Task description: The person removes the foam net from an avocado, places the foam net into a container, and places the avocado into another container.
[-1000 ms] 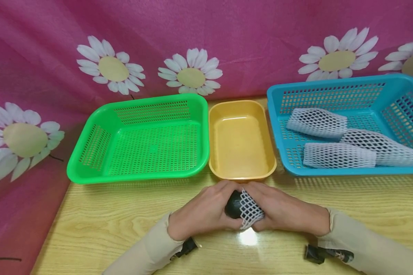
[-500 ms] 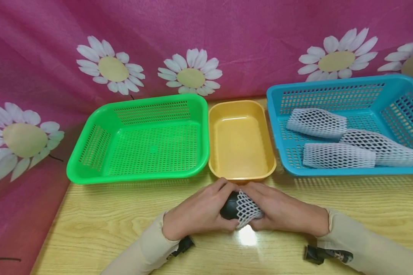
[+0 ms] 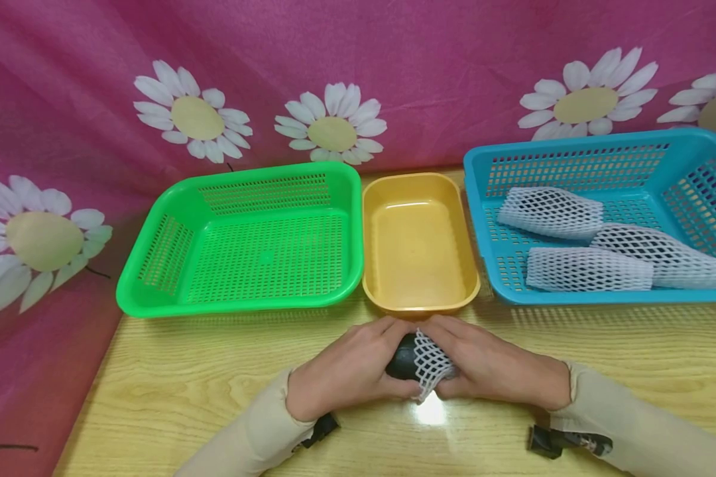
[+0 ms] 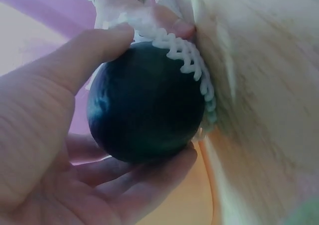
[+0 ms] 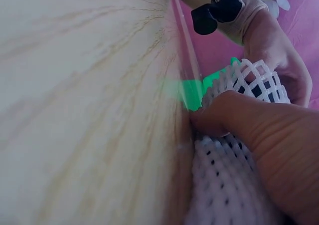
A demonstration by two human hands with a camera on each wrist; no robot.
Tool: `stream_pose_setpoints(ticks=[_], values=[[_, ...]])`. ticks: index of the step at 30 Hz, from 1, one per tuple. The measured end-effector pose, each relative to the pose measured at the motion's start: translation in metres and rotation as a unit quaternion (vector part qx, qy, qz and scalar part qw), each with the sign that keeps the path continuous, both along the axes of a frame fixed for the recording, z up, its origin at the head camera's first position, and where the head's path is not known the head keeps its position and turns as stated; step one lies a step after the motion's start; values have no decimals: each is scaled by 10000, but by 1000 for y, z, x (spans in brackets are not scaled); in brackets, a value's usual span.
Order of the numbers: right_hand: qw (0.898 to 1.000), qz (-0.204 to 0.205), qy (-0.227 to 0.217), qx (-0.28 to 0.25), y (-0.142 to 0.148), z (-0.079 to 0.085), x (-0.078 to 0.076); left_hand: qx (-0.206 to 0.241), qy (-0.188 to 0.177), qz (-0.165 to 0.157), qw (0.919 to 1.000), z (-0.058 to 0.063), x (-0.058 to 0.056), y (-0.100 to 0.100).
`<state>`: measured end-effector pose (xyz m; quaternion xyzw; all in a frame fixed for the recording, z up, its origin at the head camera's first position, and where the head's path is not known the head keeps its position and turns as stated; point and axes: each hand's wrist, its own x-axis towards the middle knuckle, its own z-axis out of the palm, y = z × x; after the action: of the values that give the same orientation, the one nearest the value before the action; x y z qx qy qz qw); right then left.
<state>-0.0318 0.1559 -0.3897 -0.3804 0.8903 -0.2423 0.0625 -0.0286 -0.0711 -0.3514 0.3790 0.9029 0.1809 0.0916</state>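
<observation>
A dark, smooth, rounded fruit (image 3: 402, 358) sits partly inside a white foam net sleeve (image 3: 432, 361), in front of the yellow tray. My left hand (image 3: 355, 364) holds the bare end, thumb on one side and fingers curled round the other, as the left wrist view shows. From the right, my right hand (image 3: 495, 364) grips the net around the covered part. In the right wrist view its thumb (image 5: 224, 112) presses on the mesh, and a length of net (image 5: 224, 185) extends past the thumb. The net's open edge (image 4: 187, 60) lies around the fruit's side.
A green basket (image 3: 238, 310) stands at the left with bare mesh showing inside. Beside it is the yellow tray (image 3: 414, 252). The blue basket (image 3: 483, 245) at the right contains 3 white net-wrapped items (image 3: 587, 269). A pink flowered cloth (image 3: 429, 79) hangs behind the wooden table (image 3: 185, 377).
My left hand shifted slightly left with the fruit, then back slightly right. My right hand keeps its hold on the net almost in place. The baskets and tray have not moved.
</observation>
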Motion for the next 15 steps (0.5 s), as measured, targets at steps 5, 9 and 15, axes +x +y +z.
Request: stream_pose_setpoints(ticks=[5,9,15], values=[[10000,-1,-58,0,0,1,0,26,-119,72,9999,0,1,2],[10000,7,-22,-39,0,1,0,25,-89,61,9999,0,0,2],[10000,13,33,-15,-1,0,-1,54,94,-23,9999,-1,0,1]])
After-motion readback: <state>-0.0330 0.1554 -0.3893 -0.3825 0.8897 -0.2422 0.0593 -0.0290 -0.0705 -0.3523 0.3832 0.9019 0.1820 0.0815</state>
